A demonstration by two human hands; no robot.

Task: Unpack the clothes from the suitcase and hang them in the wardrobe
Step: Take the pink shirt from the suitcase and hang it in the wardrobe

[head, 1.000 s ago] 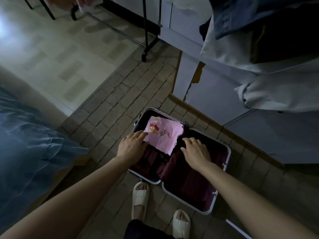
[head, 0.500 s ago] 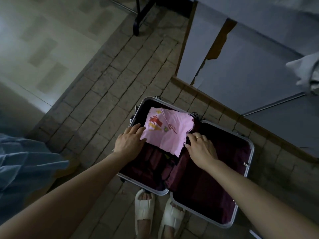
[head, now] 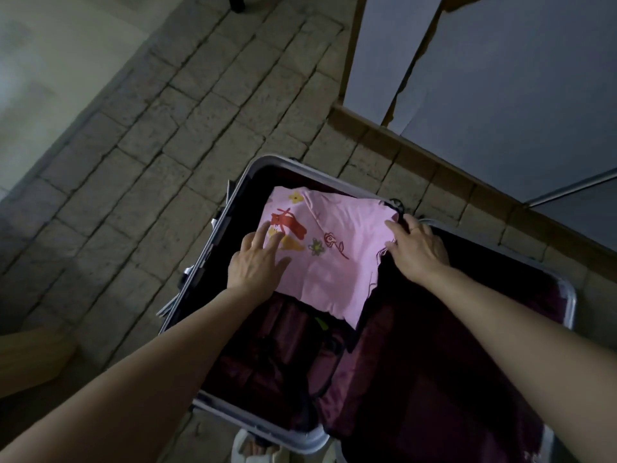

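An open suitcase (head: 267, 429) with a silver rim and dark maroon lining lies on the floor below me. A folded pink garment (head: 334, 262) with flower and red prints lies in its far half. My left hand (head: 257, 259) rests flat on the garment's left side, fingers straight over the print. The fingers of my right hand (head: 417, 248) lie over the garment's right edge near the suitcase's middle hinge, and the cloth puckers by the thumb. Dark straps and folds fill the near part of the lining.
Grey wardrobe panels (head: 500, 95) with a wooden base strip stand just behind the suitcase at the upper right. Brick-patterned flooring (head: 167, 162) spreads to the left. A white sandal (head: 253, 449) shows at the bottom edge, and a pale wooden piece (head: 33, 355) at the left.
My view has dropped closer to the suitcase. My left hand slid from the garment's edge onto its printed side. My right hand shifted up along the right edge.
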